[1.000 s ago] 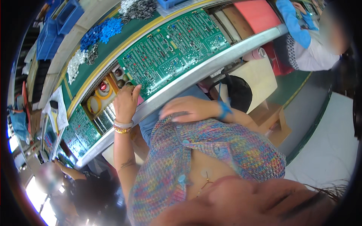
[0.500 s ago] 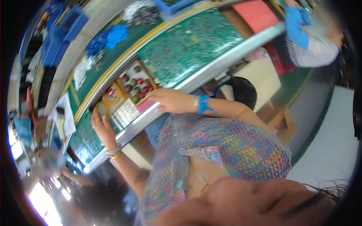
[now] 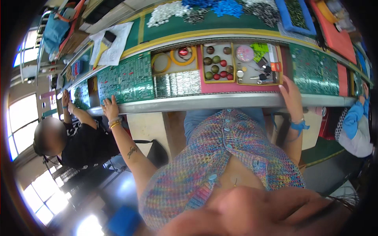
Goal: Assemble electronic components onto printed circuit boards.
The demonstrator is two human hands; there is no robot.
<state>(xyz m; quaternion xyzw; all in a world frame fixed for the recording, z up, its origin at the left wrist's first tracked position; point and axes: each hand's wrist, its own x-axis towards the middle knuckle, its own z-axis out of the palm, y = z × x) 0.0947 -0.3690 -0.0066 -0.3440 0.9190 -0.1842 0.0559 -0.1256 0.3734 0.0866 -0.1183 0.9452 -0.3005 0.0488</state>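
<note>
My left hand (image 3: 110,108) rests with fingers spread at the front edge of a green panel (image 3: 126,78) dotted with small bits. My right hand (image 3: 290,94) is open, fingertips beside the right end of a shallow tray (image 3: 256,83). In that tray lie a pink round container (image 3: 245,53), lime-green slips (image 3: 260,49), keys (image 3: 262,76) and small metal pieces. A neighbouring tray, left of it, has several red and brown-green balls (image 3: 216,59). Yellow tape rolls (image 3: 183,63) and a shiny red ball (image 3: 183,51) sit further left, above a silvery sheet (image 3: 177,83).
Another green panel (image 3: 315,72) lies to the right. A metal rail (image 3: 189,103) runs along the front. Piles of white (image 3: 167,13) and blue pieces (image 3: 228,8) lie behind, near a blue bin (image 3: 295,15). A brush (image 3: 104,47) lies on paper. Co-workers are at both sides.
The view has turned and levelled. My left hand has gone from the tape area to the left panel, my right from the ball tray rightward. The keys tray now shows where green panel was.
</note>
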